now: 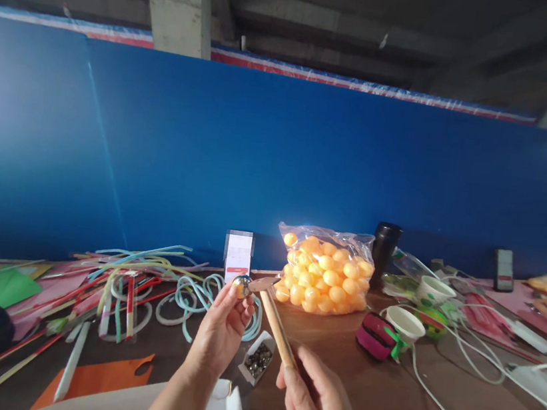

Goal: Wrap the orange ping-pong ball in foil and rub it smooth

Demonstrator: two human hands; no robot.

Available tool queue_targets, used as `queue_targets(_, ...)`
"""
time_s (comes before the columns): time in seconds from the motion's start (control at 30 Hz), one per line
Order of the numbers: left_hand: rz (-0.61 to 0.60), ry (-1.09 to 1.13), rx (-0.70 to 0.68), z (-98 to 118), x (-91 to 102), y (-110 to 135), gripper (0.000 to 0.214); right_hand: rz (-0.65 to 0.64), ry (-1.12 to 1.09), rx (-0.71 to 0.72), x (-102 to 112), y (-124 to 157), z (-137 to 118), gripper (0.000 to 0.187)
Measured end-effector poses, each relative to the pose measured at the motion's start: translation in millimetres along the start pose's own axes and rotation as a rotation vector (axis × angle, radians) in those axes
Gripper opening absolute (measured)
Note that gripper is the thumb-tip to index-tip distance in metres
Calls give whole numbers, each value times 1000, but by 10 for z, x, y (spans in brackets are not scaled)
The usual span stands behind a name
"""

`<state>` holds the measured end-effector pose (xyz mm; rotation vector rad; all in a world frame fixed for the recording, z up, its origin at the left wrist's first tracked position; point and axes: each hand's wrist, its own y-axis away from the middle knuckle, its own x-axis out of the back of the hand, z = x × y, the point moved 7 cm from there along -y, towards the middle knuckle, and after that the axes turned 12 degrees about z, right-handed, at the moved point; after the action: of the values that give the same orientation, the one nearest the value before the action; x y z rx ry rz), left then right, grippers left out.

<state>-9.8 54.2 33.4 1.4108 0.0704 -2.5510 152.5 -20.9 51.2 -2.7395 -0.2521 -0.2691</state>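
My left hand [224,319] is raised over the table, its fingertips pinching a shiny silver ball [241,286]. Wrapped around the wooden handle of a small hammer [280,330] is my right hand [318,399]. The hammer's head is up beside the ball's right side; whether the two touch, I cannot tell. Below and between my hands stands a small white box [266,370] of little dark, shiny metal pieces [258,359]. Coiled pale-blue tubing [191,295] lies behind my left hand.
A clear bag of orange balls [327,276] stands behind the hammer, near a black bottle [385,250]. A phone [239,254] leans at the back. Left are sticks, tubes and coloured paper [92,379]; right, a maroon pouch [376,336], cups [405,325] and white cables [435,394]. A blue partition [260,149] rises behind.
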Motion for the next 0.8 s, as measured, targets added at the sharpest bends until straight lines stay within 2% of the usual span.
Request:
queue_targets(0.13,40,-77,-63,54,17,-17,23,-17,19,29,10,-8,17,34)
queue_targets(0.3,85,-162,-128,140,-15,-4,37,-7,68,14,13,-11,-5,29)
queue_targets(0.43,101,-178,-134,164,-37,1,39,-14,71,1,-5,-5,-1,27)
queue_targets(0.6,103,-177,-125,164,-52,12,40,38,90,-2,15,-11,44,28)
queue_targets(0.8,114,-249,-106,155,-42,34,46,50,73,31,37,-18,-9,32)
